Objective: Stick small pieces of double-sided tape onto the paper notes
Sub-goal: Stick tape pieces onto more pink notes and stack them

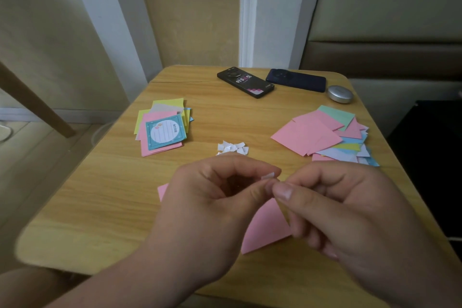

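Bench [105,187] pale wood-grain, smooth, matt; paper notes [310,135] matt; phones [246,82] glossy black; far-right corner case [340,94] silvery, satin.

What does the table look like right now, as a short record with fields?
Hands: left hand and right hand pinch one tape piece together
Under hands: pink note on the table
Middle: pile of tape pieces
Left: note stack, printed card on top
Right: spread notes
Far edge: black phone, blue phone, silver case
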`<state>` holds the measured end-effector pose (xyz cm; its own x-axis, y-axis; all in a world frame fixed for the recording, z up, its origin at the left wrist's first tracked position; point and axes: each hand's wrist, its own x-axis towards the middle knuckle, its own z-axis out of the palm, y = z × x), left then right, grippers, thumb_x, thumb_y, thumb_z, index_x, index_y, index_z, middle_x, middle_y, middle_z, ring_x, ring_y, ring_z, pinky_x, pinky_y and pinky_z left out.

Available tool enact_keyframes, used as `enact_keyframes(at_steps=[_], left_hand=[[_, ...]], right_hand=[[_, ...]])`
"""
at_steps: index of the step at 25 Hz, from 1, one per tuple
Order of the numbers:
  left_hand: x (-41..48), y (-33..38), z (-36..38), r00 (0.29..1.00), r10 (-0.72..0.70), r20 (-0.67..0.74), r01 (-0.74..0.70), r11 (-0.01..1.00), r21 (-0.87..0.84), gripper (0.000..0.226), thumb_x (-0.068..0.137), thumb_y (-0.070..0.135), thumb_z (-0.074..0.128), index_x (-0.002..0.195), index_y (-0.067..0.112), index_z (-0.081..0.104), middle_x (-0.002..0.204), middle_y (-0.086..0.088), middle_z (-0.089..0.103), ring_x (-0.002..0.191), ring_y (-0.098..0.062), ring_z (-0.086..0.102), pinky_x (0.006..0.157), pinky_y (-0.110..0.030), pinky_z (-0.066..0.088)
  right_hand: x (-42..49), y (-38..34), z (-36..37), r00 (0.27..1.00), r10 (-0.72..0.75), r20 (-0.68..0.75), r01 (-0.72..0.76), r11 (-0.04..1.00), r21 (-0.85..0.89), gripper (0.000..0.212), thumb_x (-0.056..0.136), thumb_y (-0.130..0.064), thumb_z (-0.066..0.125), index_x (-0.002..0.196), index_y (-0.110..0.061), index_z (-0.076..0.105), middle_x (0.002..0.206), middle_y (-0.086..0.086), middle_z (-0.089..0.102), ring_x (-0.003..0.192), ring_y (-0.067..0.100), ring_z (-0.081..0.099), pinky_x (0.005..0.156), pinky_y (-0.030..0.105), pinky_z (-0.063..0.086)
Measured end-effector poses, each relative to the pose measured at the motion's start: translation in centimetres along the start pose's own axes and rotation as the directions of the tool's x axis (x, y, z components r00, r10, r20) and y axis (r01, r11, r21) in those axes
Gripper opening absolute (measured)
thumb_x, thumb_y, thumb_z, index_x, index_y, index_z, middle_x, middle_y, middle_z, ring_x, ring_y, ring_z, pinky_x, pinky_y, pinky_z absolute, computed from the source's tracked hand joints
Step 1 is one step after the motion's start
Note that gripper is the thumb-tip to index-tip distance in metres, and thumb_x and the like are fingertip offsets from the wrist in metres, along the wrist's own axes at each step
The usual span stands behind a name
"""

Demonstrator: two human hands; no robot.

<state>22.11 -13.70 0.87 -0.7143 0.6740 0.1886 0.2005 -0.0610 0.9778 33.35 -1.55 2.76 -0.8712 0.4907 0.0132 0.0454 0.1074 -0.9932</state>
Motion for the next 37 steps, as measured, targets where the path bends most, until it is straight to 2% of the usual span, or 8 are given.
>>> enact_keyframes(at_steps=[4,8,11,14,17,21,26,37], left_hand=[[0.1,-0.9,0.2,0.995,0.100,-0.009,-0.099,0.990,0.098,0.011,0.075,0.026,0.080,0.086,0.023,0.080,0.081,0.002,0.071,0.079,-0.015,0.070,0.071,-0.027,0.055],[-0.6,-1.5,0.6,0.987,0.119,0.103,-0.117,0.993,-0.024,0.035,0.079,0.001,0.063,0.105,0.020,0.076,0.103,0.002,0.068,0.109,-0.018,0.067,0.094,-0.024,0.052],[-1.1,-1.8,0.9,0.976,0.169,0.134,-0.177,0.983,0.048,0.051,0.078,-0.001,0.059,0.115,0.031,0.070,0.113,0.004,0.063,0.120,-0.020,0.061,0.101,-0.027,0.050],[-1.2,-2.1,0.9,0.969,0.205,0.137,-0.218,0.972,0.084,0.055,0.078,-0.001,0.060,0.121,0.031,0.068,0.114,0.003,0.061,0.121,-0.026,0.058,0.101,-0.032,0.051],[-1.3,-2.2,0.9,0.964,0.214,0.159,-0.234,0.965,0.120,0.057,0.077,0.004,0.060,0.125,0.035,0.066,0.116,0.006,0.058,0.121,-0.028,0.057,0.099,-0.037,0.052],[-1.3,-2.2,0.8,0.960,0.205,0.191,-0.243,0.948,0.205,0.069,0.075,-0.001,0.059,0.130,0.041,0.061,0.121,0.010,0.054,0.122,-0.025,0.054,0.084,-0.049,0.056],[-1.2,-2.3,0.8,0.948,0.238,0.213,-0.291,0.920,0.264,0.072,0.073,-0.002,0.058,0.135,0.035,0.058,0.122,0.017,0.051,0.128,-0.018,0.051,0.099,-0.030,0.049],[-1.1,-2.4,0.6,0.942,0.257,0.216,-0.308,0.918,0.251,0.072,0.074,-0.002,0.059,0.136,0.034,0.058,0.122,0.017,0.051,0.129,-0.015,0.050,0.100,-0.027,0.047]], right_hand=[[0.2,0.8,0.1,0.999,0.022,-0.039,-0.022,1.000,0.006,0.019,0.076,-0.032,0.077,0.071,-0.015,0.073,0.055,0.010,0.064,0.042,0.011,0.050,0.037,0.014,0.034],[0.5,1.1,0.0,0.994,0.066,-0.091,-0.058,0.994,0.094,0.008,0.083,-0.023,0.074,0.080,-0.015,0.075,0.057,0.010,0.063,0.044,0.021,0.050,0.037,0.022,0.037],[0.6,1.4,0.0,0.991,0.022,-0.132,-0.016,0.999,0.044,0.012,0.082,-0.026,0.073,0.078,-0.015,0.074,0.056,0.012,0.064,0.044,0.029,0.054,0.040,0.028,0.043],[0.7,1.6,0.2,0.992,-0.020,-0.124,0.027,0.998,0.057,0.017,0.081,-0.027,0.077,0.073,-0.012,0.074,0.057,0.013,0.064,0.044,0.028,0.056,0.041,0.030,0.045],[0.8,1.8,0.2,0.995,-0.014,-0.097,0.024,0.995,0.101,0.017,0.077,-0.026,0.065,0.073,-0.013,0.075,0.059,0.014,0.065,0.045,0.028,0.056,0.042,0.031,0.045],[1.0,2.0,0.1,0.996,0.013,-0.094,-0.004,0.996,0.090,0.020,0.078,-0.029,0.063,0.074,-0.013,0.075,0.060,0.017,0.063,0.046,0.029,0.051,0.042,0.029,0.040],[1.0,2.2,0.0,0.995,0.005,-0.101,0.003,0.997,0.077,0.021,0.078,-0.029,0.061,0.076,-0.013,0.075,0.061,0.019,0.063,0.046,0.029,0.050,0.042,0.028,0.039],[1.1,2.2,-0.1,0.996,-0.026,-0.086,0.038,0.989,0.141,0.022,0.081,-0.024,0.059,0.075,-0.009,0.074,0.063,0.022,0.063,0.046,0.033,0.047,0.039,0.028,0.038]])
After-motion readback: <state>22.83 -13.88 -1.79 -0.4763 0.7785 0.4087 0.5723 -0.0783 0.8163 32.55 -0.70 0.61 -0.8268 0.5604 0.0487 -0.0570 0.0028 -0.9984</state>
